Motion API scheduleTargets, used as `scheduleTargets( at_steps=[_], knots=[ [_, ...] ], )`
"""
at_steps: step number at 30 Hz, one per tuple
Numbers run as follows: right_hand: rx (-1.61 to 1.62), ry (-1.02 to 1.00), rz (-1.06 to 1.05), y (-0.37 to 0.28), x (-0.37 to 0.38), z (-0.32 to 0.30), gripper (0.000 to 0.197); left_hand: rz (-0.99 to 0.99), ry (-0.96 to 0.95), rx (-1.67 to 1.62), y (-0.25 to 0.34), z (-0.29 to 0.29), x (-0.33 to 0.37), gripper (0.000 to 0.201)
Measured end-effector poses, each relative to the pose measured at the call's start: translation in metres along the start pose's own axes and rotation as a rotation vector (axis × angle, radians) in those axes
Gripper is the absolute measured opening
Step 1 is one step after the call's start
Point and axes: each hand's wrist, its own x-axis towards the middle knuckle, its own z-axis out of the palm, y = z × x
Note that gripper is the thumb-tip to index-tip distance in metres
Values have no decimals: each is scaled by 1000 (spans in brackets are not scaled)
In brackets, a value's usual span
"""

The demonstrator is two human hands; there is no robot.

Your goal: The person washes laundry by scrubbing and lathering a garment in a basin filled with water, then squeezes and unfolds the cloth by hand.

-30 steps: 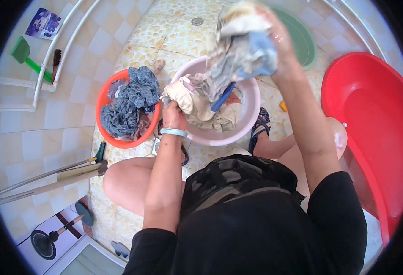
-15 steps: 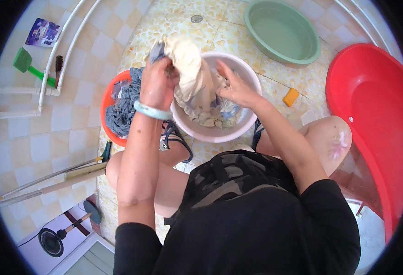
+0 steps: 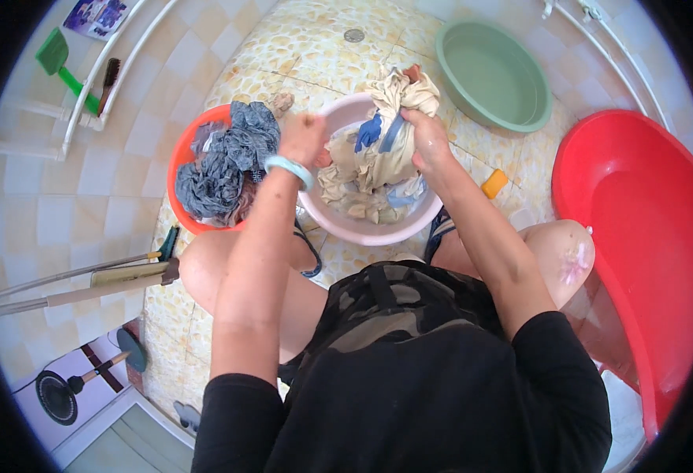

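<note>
A cream garment [image 3: 374,167] with blue patches is bunched in a pale pink basin [image 3: 362,236] on the floor, its upper end raised over the far rim. Gripping that raised end is my right hand [image 3: 429,140], with the thumb pressed on the cloth. My left hand [image 3: 303,139], with a pale green bangle [image 3: 289,170] on its wrist, is closed over the basin's left rim, beside the garment. Whatever its fingers hold is hidden and slightly blurred.
Left of the pink basin, an orange basin [image 3: 174,175] holds grey-blue clothes [image 3: 236,154]. A green basin [image 3: 492,75] stands far right, near an orange bar [image 3: 494,184]. A red tub [image 3: 598,177] lies at right. Long-handled tools [image 3: 86,277] lean at left.
The garment's raised end has moved from my left hand to the right, where my right hand now grips it. My left hand has lowered toward the basin's left rim.
</note>
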Motion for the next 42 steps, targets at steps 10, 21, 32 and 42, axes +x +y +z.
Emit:
scheduleTargets(
  at_steps=[10,21,32,42],
  knots=[
    [86,-87,-89,-94,-46,92,30,189,-62,405,-91,39,-23,70],
    [121,-601,-368,-231,-72,193,13,470,63,279,-79,61,-2,40],
    [-72,-724,113,-190,-51,107,33,149,263,-729,-65,-8,12,41],
    [-1752,-256,283,43,7,-88,49,-84,-48,-1039,-33,-2,-6,40]
  ],
)
